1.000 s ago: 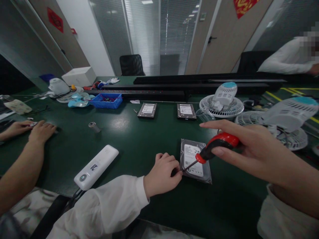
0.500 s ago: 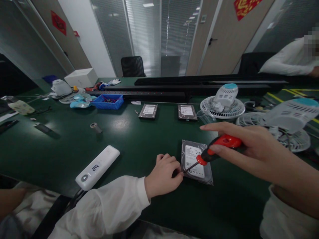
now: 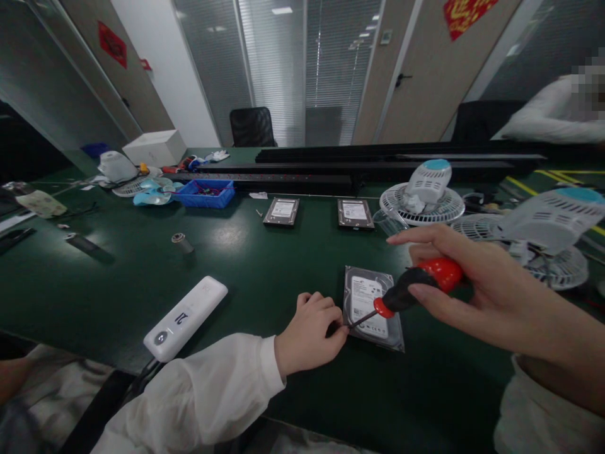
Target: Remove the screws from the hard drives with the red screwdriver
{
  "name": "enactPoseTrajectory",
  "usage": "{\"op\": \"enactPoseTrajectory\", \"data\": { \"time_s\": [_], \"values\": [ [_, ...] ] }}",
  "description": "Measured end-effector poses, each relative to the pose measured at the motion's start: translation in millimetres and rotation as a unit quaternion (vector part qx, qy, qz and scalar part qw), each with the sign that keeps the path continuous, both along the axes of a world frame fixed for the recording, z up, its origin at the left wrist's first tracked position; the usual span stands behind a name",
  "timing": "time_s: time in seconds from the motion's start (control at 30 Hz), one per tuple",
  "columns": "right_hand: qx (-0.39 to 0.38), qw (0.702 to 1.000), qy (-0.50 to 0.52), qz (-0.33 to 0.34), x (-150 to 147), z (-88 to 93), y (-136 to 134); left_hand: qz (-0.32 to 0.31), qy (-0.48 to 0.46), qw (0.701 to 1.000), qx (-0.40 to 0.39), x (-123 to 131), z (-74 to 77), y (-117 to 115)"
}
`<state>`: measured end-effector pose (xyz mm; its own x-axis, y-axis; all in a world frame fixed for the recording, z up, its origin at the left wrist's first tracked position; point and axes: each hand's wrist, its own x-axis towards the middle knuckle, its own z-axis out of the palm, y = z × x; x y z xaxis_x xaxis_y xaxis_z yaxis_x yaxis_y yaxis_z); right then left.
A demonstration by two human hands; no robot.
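Note:
A hard drive (image 3: 368, 291) with a white label lies flat on the green table. At its lower left edge is my left hand (image 3: 312, 333), closed with curled fingers, thumb and forefinger meeting against the drive beside the screwdriver's tip. My right hand (image 3: 477, 293) grips a red and black screwdriver (image 3: 401, 291) by its handle, with the forefinger stretched out above. The screwdriver slants down to the left, its shaft crossing the label. The spot under its tip is partly hidden by my left fingertips.
Two more hard drives, one on the left (image 3: 282, 212) and one on the right (image 3: 355, 213), lie farther back. White fan parts (image 3: 428, 195) stand at the right. A white device (image 3: 185, 318), metal cylinder (image 3: 182, 243) and blue bin (image 3: 205, 193) are to the left. Another person's sleeve (image 3: 543, 120) shows at far right.
The screwdriver's handle has turned in my right hand, and the right fingers have shifted slightly. My left hand and the hard drive stay in place.

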<state>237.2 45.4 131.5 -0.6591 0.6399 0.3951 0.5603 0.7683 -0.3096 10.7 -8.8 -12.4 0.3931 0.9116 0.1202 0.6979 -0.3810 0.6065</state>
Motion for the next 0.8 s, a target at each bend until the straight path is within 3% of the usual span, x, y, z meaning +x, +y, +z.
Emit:
{"op": "enactPoseTrajectory", "data": {
  "time_s": [0.23,0.4,0.6,0.8],
  "values": [
    [0.078,0.995,-0.021,0.058,-0.2,2.8,1.2,0.002,0.000,1.000,-0.002,0.1,0.4,0.2],
    [0.068,0.997,-0.043,0.000,0.1,-0.6,1.7,0.002,0.002,1.000,0.004,0.2,-0.5,0.0],
    [0.064,0.997,-0.035,0.033,-2.1,5.6,-2.9,0.001,-0.003,1.000,-0.008,0.5,3.0,-0.6],
    [0.052,0.997,-0.047,-0.010,0.2,1.4,-2.1,0.000,-0.012,1.000,-0.015,0.0,2.6,-0.4]
  ]
}}
